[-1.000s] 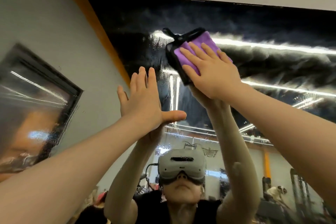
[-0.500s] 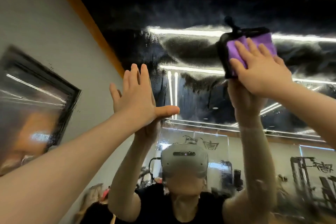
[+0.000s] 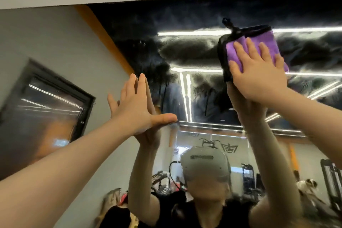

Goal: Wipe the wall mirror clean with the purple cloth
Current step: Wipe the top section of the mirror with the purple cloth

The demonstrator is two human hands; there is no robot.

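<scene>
A: Where is the purple cloth [image 3: 259, 50] found?

B: At the upper right of the frame, pressed flat against the wall mirror [image 3: 185, 57] by the right hand [image 3: 259, 74], whose fingers are kept straight and slightly spread.

A: And the left hand [image 3: 137, 107]?

B: It is laid flat on the glass at centre left, fingers straight and mostly together, thumb stuck out. Wet streaks are seen on the glass between the two hands.

Both arms are stretched up and forward, forearms bare. Left hand [image 3: 135, 103] is flat with the fingers straight and close together, thumb sticking out sideways to the right. Right hand [image 3: 259, 72] is higher up, palm pressed forward, fingers straight and slightly spread, no curl in them.
</scene>
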